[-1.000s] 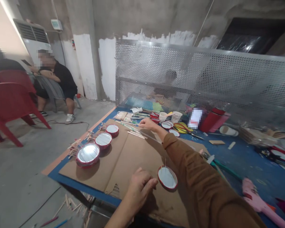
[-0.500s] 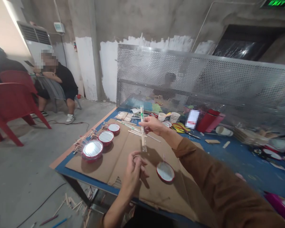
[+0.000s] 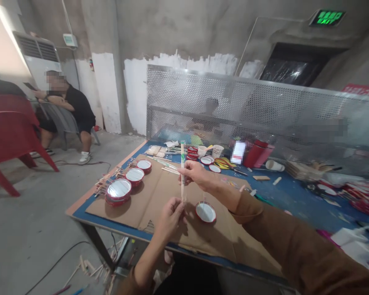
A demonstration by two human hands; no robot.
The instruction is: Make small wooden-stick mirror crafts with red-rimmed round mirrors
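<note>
A pair of chopsticks in a clear wrapper with green print stands upright in front of me, above the cardboard sheet. My right hand is closed around its middle, thumb and fingers pinching it. At the lower end my left hand is closed too, its thumb and forefinger on the bottom of the wrapper. Just right of my left hand lies a round red-rimmed disc with a pale face and a thin stick rising at its edge.
Red-rimmed round pieces with shiny faces line the table's left side, beside a row of small sticks. Pliers with yellow handles, a phone and a red bottle stand at the back. A perforated metal panel rises behind.
My left hand has risen to the lower end of the wrapped chopsticks and closed on it. The right hand keeps its hold. The view has shifted slightly to the right.
</note>
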